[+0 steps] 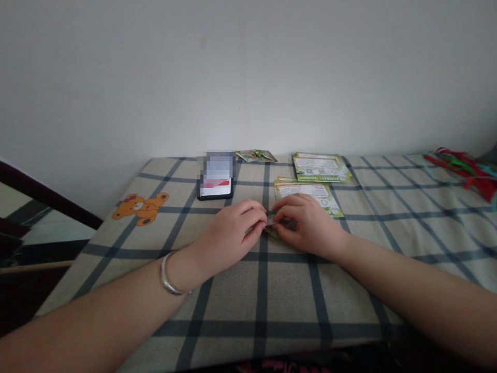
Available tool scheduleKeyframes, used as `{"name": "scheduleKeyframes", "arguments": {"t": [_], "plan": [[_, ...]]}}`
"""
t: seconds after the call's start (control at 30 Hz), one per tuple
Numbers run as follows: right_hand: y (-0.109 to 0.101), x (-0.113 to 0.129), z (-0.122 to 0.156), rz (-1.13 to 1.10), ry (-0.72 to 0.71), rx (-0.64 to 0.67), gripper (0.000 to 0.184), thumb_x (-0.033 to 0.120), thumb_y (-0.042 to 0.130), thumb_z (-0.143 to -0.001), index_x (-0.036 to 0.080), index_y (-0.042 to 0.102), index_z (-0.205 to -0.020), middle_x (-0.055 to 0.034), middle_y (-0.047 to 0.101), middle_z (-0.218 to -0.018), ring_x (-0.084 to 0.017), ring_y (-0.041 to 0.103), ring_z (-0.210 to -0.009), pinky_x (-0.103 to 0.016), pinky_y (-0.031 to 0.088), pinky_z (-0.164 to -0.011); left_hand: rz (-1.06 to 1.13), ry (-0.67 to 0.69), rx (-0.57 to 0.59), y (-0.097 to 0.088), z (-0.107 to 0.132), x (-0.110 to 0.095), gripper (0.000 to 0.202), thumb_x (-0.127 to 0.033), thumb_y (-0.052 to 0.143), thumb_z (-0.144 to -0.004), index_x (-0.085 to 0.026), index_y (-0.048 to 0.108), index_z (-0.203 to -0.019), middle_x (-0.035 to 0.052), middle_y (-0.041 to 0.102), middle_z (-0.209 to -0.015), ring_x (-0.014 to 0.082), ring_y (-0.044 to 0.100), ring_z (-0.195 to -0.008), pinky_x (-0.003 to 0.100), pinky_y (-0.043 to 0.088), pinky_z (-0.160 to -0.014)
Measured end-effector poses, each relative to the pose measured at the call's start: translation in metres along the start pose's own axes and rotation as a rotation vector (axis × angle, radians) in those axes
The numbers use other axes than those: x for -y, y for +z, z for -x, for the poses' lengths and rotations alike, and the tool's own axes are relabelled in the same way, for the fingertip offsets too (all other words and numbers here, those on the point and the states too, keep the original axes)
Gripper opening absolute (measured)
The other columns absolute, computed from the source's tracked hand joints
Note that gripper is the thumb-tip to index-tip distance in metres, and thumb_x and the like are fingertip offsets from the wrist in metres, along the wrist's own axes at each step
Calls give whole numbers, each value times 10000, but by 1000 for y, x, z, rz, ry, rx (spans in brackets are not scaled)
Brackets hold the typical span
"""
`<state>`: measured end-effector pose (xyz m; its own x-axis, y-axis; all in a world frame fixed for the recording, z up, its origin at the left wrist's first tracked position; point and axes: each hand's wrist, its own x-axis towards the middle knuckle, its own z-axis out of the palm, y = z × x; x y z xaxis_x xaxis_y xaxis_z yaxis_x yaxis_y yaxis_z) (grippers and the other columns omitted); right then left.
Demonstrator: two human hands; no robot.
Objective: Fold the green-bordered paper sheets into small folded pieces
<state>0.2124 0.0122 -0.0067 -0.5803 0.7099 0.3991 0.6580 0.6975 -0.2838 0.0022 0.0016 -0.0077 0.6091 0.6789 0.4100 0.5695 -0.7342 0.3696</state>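
My left hand [233, 233] and my right hand [306, 225] meet at the middle of the checked cloth, fingers curled and pinched on a small folded paper piece [276, 226] that lies low on the cloth between them. Most of the paper is hidden under the fingers. A silver bracelet [169, 277] sits on my left wrist. Just beyond my right hand lies a green-bordered printed flyer [310, 194].
A phone [216, 178] with a lit screen lies beyond my left hand. A stack of flyers [320, 167] and small folded pieces [255, 155] sit near the wall. Red and green ribbons [464, 168] lie at the far right. A bear print [140, 206] marks the cloth's left side.
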Motion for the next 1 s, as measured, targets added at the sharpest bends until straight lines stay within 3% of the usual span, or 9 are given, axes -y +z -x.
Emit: {"name": "scheduleKeyframes", "arguments": {"t": [0.17, 0.5, 0.63, 0.8, 1.0], "plan": [[-2, -9, 0, -41, 12, -28, 161, 386, 690, -793, 225, 700, -794, -26, 700, -886, -198, 616, -871, -391, 417, -867, -59, -30, 27, -3, -1, 5, 47, -208, 576, -871, -181, 587, -908, 46, 593, -1017, 198, 570, -939, 359, 479, -829], [-10, -20, 5, -105, -62, 3, 184, 371, 756, -744, 212, 692, -809, -53, 658, -945, -205, 591, -932, -350, 463, -829, -109, -41, 19, -1, -1, 10, 52, -205, 545, -884, -175, 588, -891, 36, 613, -924, 197, 556, -910, 366, 453, -828], [-8, -23, 4, -123, -31, -7, 154, 347, 745, -759, 203, 693, -771, -48, 659, -913, -195, 592, -902, -346, 463, -820, -147, -58, 16, -1, -1, 11, 74, -213, 534, -888, -171, 594, -881, 40, 608, -902, 203, 550, -895, 375, 443, -824], [-8, -22, 3, -130, 30, -17, 142, 333, 741, -767, 198, 703, -744, -44, 658, -873, -188, 587, -872, -344, 452, -812, -176, -93, 14, -1, -1, 9, 79, -195, 524, -878, -176, 600, -888, 46, 589, -934, 205, 538, -907, 374, 442, -829], [-6, -17, 4, -85, -9, -86, 126, 336, 755, -755, 219, 716, -725, -31, 675, -903, -200, 560, -921, -364, 417, -862, -186, -63, -39, -1, 0, 7, 157, -281, 630, -826, -171, 599, -934, 59, 565, -1003, 230, 505, -978, 389, 438, -867]]}}
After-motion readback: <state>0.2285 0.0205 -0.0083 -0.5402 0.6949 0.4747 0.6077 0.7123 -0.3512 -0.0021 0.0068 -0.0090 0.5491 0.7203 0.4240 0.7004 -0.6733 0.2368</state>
